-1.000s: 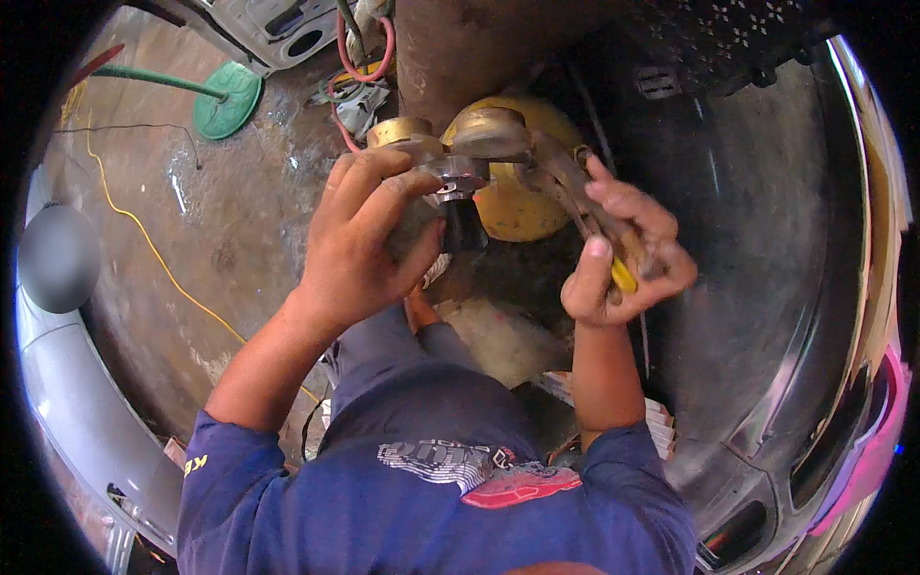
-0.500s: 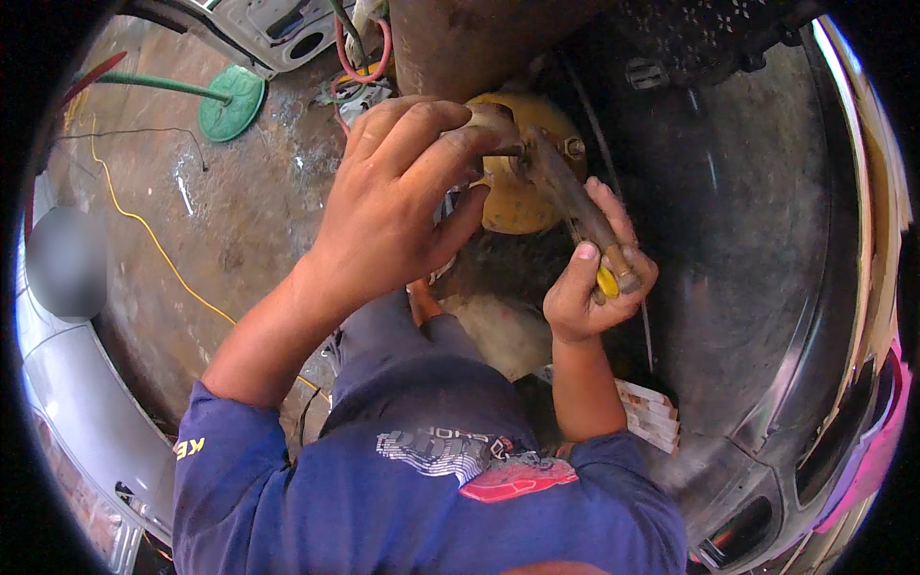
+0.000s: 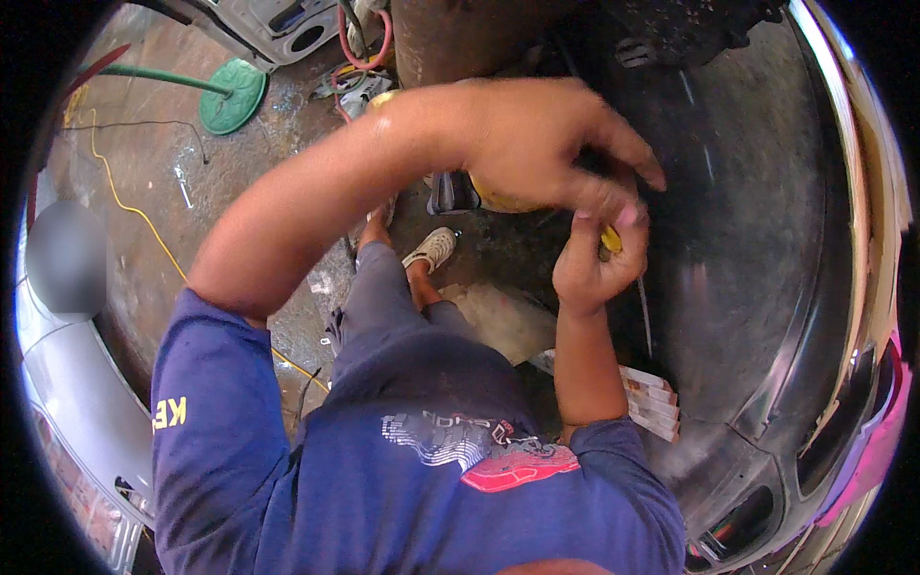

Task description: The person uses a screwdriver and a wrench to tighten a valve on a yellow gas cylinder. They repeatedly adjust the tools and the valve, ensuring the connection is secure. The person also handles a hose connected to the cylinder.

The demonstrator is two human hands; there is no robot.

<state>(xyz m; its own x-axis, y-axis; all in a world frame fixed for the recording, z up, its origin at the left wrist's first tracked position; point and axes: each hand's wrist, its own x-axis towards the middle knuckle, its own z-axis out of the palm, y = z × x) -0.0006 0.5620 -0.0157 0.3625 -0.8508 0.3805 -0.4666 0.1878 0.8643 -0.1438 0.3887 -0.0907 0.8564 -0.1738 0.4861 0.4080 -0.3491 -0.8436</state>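
Looking down from head height, the bottom of the frame is filled by a dark blue shirt (image 3: 383,508) with a red and white print on the chest. The left forearm sweeps up across the picture, so the left hand (image 3: 532,139) sits at upper centre, reaching to the right. Its fingers are partly curled with a gap beneath them, their tips slightly blurred; I cannot tell whether they grip anything. Just below, right of centre, the right hand (image 3: 596,273) is closed, thumb up, around a small yellow piece (image 3: 611,239), which shows between thumb and fingers, close to the tips of the left hand. The rest of that piece is hidden. Behind the left wrist hang a glossy black part (image 3: 450,195) and, peeking above it, a brass edge (image 3: 383,99). Lower, at centre, are grey shorts (image 3: 379,297) and one cream clog (image 3: 433,248) on the stained floor (image 3: 220,230). A large dark panel (image 3: 738,259) curves down the right side. A yellow cable (image 3: 139,217) snakes along the floor at left, beside a silver car panel (image 3: 91,393). Farther off, upper left, stand a green round base (image 3: 233,98) and a pale car door (image 3: 278,29); at top centre, a pink hose (image 3: 387,43) loops beside a brown cylinder (image 3: 465,43).
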